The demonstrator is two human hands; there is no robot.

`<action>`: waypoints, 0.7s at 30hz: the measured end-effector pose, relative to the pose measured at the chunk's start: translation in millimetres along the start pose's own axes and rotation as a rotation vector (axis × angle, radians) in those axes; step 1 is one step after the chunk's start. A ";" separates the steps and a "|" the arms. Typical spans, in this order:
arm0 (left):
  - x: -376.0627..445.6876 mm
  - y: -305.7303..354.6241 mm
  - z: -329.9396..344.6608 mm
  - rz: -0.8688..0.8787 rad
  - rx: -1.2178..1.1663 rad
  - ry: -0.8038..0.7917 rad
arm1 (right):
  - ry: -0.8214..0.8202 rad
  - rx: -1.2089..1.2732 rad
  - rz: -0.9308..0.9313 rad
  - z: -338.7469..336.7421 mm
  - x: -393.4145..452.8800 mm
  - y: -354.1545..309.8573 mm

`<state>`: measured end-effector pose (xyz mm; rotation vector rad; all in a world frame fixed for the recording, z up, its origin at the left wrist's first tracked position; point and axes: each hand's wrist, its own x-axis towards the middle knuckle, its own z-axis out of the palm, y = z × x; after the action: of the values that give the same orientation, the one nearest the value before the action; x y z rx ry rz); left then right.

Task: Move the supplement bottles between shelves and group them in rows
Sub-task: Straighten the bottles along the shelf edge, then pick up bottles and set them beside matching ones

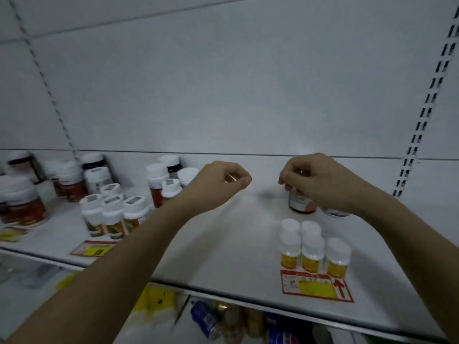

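Note:
My right hand grips the top of a dark bottle with a gold cap, which stands at the back right of the white shelf. Over the middle of the shelf, my left hand hovers with fingers curled and thumb against the forefinger. A small gold glint shows inside the curl; I cannot tell what it is. Several white-capped bottles with yellow labels stand grouped in front of my right hand. Several white-capped bottles with red and dark labels crowd the shelf's left part.
Part of another white-labelled bottle peeks out under my right wrist. Red-and-yellow price tags lie at the shelf's front edge. Cans and bottles sit on the shelf below. Slotted uprights run up the back wall.

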<state>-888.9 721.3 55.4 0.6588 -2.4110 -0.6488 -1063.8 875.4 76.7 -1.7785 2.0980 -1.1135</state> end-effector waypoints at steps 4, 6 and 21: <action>-38.1 -14.3 -80.8 -0.046 0.190 0.031 | -0.055 -0.042 -0.114 34.7 17.4 -78.3; -64.7 -29.5 -123.0 -0.091 0.265 0.046 | -0.073 -0.040 -0.157 61.7 23.6 -118.7; -301.8 -167.7 -421.6 -0.404 0.571 0.243 | -0.257 -0.155 -0.437 282.1 85.8 -430.3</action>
<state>-359.2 640.7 154.4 1.3942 -2.2426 -0.0001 -592.6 675.2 176.9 -2.3869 1.7345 -0.7619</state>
